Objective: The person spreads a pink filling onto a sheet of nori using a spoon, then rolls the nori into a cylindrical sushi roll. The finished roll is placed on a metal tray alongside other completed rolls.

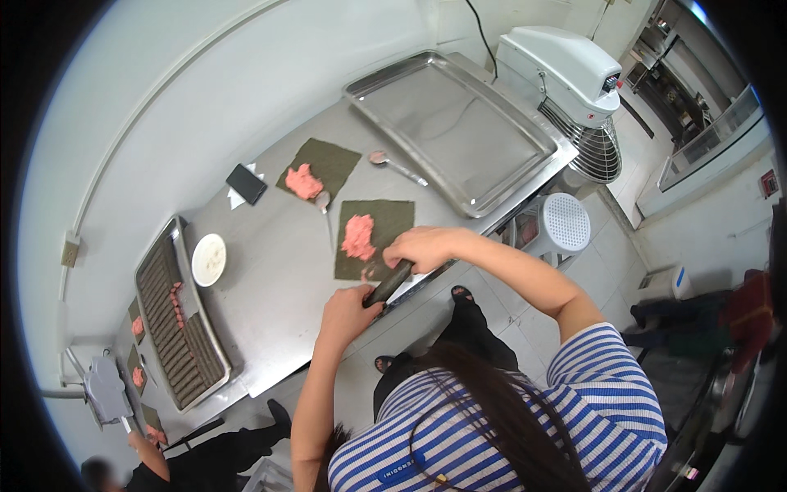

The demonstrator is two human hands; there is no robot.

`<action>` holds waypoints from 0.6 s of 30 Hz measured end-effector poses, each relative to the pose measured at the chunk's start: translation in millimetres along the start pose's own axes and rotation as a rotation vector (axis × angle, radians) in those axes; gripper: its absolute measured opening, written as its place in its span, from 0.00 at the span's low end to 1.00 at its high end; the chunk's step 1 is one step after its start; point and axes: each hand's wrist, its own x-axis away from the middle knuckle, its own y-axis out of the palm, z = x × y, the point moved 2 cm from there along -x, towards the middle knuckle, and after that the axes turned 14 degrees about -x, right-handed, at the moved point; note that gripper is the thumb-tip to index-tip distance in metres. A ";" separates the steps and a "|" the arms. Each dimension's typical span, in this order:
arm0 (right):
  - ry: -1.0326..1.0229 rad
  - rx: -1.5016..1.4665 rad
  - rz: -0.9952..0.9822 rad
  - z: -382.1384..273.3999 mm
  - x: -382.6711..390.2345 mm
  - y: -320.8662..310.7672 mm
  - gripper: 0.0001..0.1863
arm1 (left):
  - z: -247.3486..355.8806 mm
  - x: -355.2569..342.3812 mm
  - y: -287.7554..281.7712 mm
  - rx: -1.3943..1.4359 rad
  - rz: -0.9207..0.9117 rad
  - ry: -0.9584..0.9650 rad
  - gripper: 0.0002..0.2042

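head view: gripping dark roll (388, 284) with left hand (346, 316) and right hand (426, 248), fingers bent round either end; held at near edge of steel tabletop (279, 324). bordered on far side by flat dark sheet (395, 219) with pink paste (358, 237). open leftward as far as white bowl (210, 261); hemmed in rightward by large metal tray (463, 123).

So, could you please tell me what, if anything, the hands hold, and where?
A dark roll, its opposite ends held by the left hand and right hand.
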 end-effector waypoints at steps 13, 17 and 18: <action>0.083 0.023 -0.129 65.1 124.0 -85.2 0.17 | 132.7 -89.7 38.8 0.135 -0.074 -0.009 0.17; -0.009 0.084 -0.227 46.4 75.4 -81.3 0.17 | 102.8 -61.2 32.7 0.200 -0.031 -0.164 0.17; -0.018 0.094 -0.262 38.0 58.8 -79.6 0.17 | 92.3 -52.6 33.1 0.223 -0.004 -0.195 0.17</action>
